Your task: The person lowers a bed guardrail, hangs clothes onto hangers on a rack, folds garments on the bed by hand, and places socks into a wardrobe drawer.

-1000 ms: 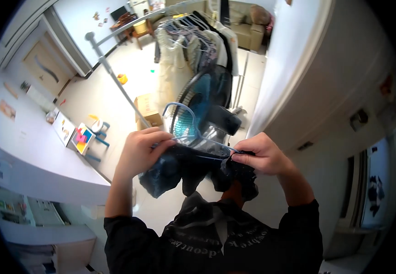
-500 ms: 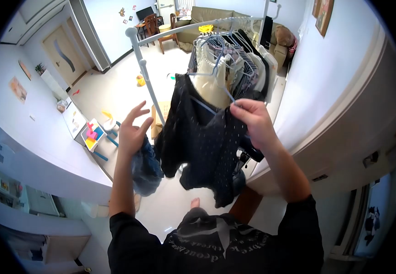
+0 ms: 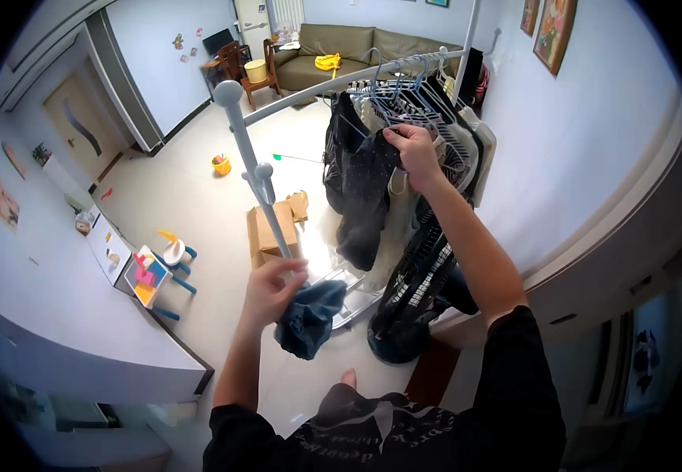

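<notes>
My right hand [image 3: 413,153] is closed on the shoulder of a dark speckled top [image 3: 362,189], which hangs on a light-blue hanger at the near end of the rack rail [image 3: 309,86]. Behind it, several garments hang close together on hangers [image 3: 427,106]. Lower down, my left hand [image 3: 275,287] is beside the rack's upright, fingers curled. A blue denim item [image 3: 309,318] hangs just under that hand; whether the fingers grip it is hard to see. The black fan [image 3: 415,291] stands below the clothes.
The rack's grey post [image 3: 266,189] rises in front of a cardboard box [image 3: 274,228]. At the left are a small toy table [image 3: 146,275] and a stool [image 3: 176,252]. A yellow bucket [image 3: 220,164] sits on the floor. Beyond the rack is a sofa [image 3: 317,63]; a wall runs along the right.
The dark top, earlier held between both hands and then by my right hand, has moved up and away onto the rail. My left hand has moved lower, towards the post, with the denim item beneath it.
</notes>
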Demonstrator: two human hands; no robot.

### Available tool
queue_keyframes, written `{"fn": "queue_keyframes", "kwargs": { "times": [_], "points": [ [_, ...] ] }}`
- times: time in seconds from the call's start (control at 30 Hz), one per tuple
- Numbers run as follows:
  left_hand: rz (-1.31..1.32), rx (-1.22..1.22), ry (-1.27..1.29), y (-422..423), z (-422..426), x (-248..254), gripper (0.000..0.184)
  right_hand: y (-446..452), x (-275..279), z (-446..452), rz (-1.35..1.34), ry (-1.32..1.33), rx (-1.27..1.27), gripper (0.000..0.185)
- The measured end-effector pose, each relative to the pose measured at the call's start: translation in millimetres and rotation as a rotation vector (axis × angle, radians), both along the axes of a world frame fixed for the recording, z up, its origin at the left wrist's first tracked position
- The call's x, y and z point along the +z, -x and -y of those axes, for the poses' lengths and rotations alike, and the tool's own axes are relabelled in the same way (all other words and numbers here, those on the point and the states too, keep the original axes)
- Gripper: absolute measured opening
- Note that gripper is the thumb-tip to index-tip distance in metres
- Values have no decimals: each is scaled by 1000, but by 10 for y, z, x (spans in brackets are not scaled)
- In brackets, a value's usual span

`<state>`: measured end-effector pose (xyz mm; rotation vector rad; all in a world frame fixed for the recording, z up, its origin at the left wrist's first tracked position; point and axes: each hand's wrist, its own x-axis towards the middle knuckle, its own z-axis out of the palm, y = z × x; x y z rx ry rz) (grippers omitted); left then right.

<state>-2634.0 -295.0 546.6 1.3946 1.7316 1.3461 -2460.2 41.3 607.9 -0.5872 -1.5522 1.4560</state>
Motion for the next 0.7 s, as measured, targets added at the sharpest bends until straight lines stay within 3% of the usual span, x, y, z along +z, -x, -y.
{"fn": "queue_keyframes", "kwargs": {
  "times": [0.23,0.43,0.53,0.57,0.7],
  "points": [
    [43,-96,0,85,-218,-47,21,-30,-229,-156,198,-117,-156,19],
    [8,-209,-15,35,-281,57,21,-277,-183,196,450,-447,-438,33],
    [-38,-242,-69,-24,-285,193,20,-485,-114,627,308,-628,-484,40],
    [-35,-236,-89,-56,-294,223,17,-605,-117,747,352,-743,-496,36],
    [138,-192,-91,-407,-315,411,11,-1110,-414,1287,296,-797,-424,26]
  ]
}}
